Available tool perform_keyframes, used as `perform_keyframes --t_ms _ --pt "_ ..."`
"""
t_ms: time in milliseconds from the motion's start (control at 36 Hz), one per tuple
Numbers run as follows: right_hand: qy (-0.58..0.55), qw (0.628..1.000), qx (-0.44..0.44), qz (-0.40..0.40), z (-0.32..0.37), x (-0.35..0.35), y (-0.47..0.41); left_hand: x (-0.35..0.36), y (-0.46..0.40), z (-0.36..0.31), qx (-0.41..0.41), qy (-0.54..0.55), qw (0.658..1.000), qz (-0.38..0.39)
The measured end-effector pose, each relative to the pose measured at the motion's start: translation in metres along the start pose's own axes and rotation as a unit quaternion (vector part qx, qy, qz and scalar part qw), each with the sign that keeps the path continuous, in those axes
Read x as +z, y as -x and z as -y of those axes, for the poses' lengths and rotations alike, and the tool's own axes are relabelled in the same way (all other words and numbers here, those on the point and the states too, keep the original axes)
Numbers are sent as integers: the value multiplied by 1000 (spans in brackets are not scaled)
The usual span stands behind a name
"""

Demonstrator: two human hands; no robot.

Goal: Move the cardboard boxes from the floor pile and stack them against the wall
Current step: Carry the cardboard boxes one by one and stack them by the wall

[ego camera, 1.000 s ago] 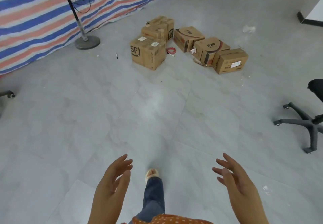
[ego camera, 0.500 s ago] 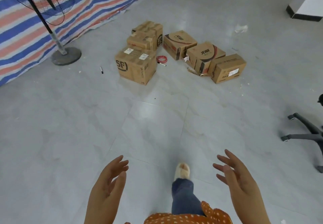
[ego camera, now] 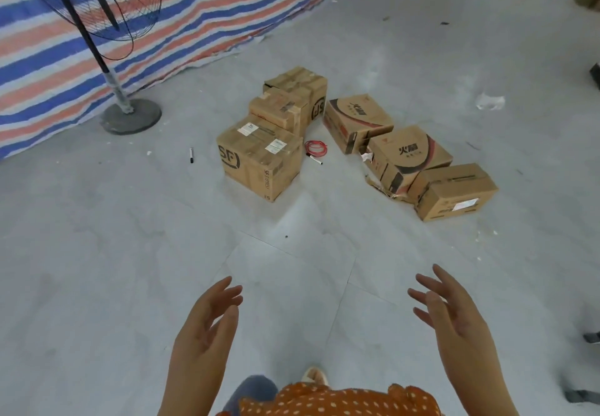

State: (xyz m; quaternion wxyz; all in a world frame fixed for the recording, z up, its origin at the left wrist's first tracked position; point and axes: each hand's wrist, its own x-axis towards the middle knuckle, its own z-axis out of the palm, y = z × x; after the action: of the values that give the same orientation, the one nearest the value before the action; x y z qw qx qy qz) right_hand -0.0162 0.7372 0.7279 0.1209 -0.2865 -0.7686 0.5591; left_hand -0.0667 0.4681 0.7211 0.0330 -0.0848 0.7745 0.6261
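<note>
Several cardboard boxes lie grouped on the grey tiled floor ahead. Nearest on the left is a large SF box (ego camera: 259,159), with a smaller box (ego camera: 279,110) and another SF box (ego camera: 298,82) behind it. To the right sit a printed box (ego camera: 357,120), a second printed box (ego camera: 406,155) and a plain box with a white label (ego camera: 454,191). My left hand (ego camera: 207,328) and my right hand (ego camera: 454,321) are held out in front of me, fingers spread, palms facing each other, holding nothing, well short of the boxes.
A standing fan (ego camera: 97,9) on a round base (ego camera: 131,115) is at the left, before a striped tarp (ego camera: 211,3). A red cord (ego camera: 315,148) and a marker (ego camera: 191,155) lie on the floor. A chair leg (ego camera: 584,396) shows at the right edge.
I have walked closer to the boxes, which now sit nearer and larger in view. Both hands stay raised and empty in the same pose.
</note>
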Motion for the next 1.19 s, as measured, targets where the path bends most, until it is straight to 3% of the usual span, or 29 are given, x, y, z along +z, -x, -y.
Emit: perform_keyframes --t_ms 250,611,861,1194 --pt "20 998 35 51 15 39 -121 50 -113 -24 -55 -31 997 -38" --pt "-4 999 39 13 88 146 -346 97 -370 -106 -27 -29 999 -13" --pt "65 992 62 85 137 204 -457 112 -479 -123 -59 -52 997 -25" --pt "97 967 -1 237 155 257 -656 179 -598 -118 -120 -30 979 -160"
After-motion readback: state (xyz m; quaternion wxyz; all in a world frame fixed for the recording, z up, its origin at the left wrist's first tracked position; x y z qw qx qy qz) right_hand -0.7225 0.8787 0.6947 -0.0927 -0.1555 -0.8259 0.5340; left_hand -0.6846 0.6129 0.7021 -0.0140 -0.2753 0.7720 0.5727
